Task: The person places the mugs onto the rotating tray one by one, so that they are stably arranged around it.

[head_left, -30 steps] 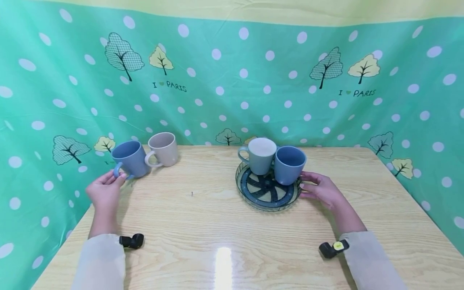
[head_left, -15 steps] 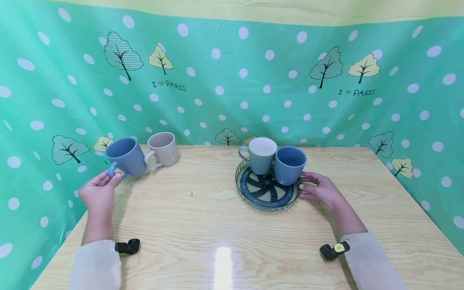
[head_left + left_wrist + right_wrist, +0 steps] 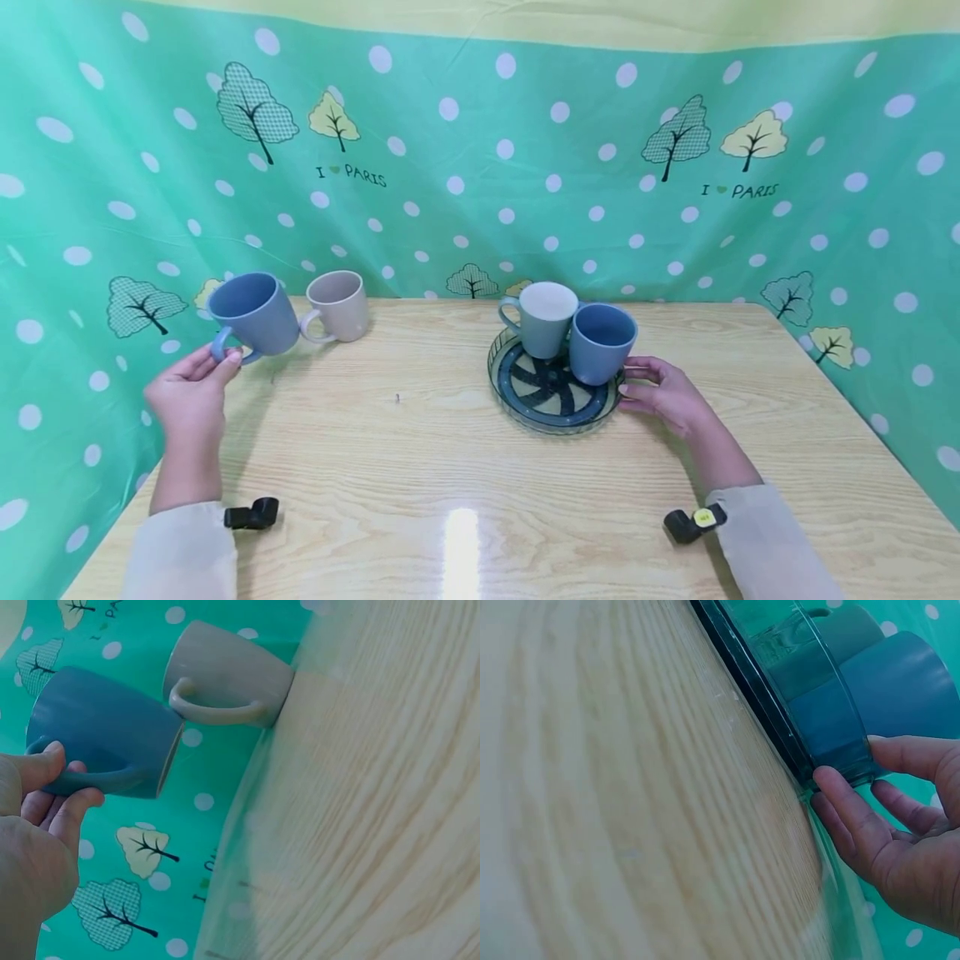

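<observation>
My left hand (image 3: 191, 392) pinches the handle of a blue mug (image 3: 262, 321) at the table's far left. The mug is raised, its bottom clear of the wood in the left wrist view. Close beside it stands a pale pinkish-grey mug (image 3: 347, 308), handle toward the left. My right hand (image 3: 663, 396) holds the right edge of a round clear glass tray (image 3: 555, 429) with a dark spoked base. In the right wrist view, the thumb (image 3: 907, 754) lies at the rim, fingers lower on the wall. Inside the tray, a grey-green mug (image 3: 542, 329) and another blue mug (image 3: 600, 350) stand side by side.
The light wood table (image 3: 420, 467) runs back to a green dotted curtain (image 3: 465, 167) with tree prints. A small dark mark (image 3: 397, 398) shows on the wood between the pale mug and the tray.
My left hand has drawn the blue mug leftward and upward, off the table and slightly away from the pale mug. My right hand stays at the tray; the two mugs there have barely shifted.
</observation>
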Demonstrator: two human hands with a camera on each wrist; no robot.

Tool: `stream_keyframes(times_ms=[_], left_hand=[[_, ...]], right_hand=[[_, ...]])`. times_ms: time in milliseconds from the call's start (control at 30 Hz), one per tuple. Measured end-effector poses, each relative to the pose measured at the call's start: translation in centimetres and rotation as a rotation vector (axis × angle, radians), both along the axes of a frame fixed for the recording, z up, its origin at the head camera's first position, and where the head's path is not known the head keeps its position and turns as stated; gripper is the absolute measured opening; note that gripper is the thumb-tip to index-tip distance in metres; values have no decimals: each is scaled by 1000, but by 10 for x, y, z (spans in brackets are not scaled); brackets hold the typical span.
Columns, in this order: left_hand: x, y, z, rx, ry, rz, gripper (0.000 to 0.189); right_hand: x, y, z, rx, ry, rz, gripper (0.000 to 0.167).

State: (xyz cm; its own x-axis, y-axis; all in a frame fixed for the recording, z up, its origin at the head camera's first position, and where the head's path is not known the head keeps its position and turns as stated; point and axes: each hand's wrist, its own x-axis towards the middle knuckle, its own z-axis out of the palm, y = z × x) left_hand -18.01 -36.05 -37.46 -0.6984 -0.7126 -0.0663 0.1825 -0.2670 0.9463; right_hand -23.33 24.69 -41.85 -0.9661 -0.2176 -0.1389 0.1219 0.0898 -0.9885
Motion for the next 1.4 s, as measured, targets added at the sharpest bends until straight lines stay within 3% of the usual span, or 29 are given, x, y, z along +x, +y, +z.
stream_keyframes(times_ms=[167,400,600,833,1033,1400], left_hand=[[4,3,5,27,46,-16,43],[6,12,10,-32,70,-67,49],[2,23,8,-60,89,-129,50],[0,36,6,-67,157,-188,44],[1,49,9,-88,186,-256,41],[1,79,12,-163,176,-394,27]], right_hand=[[3,-2,0,-2,6,-5,63],[8,-3,2,14,9,-14,62],[4,3,-2,8,8,18,68],[-3,12,-8,-79,-21,102,71],[-4,14,-11,-144,-27,128,74],[4,8,-6,-200,-61,54,75]])
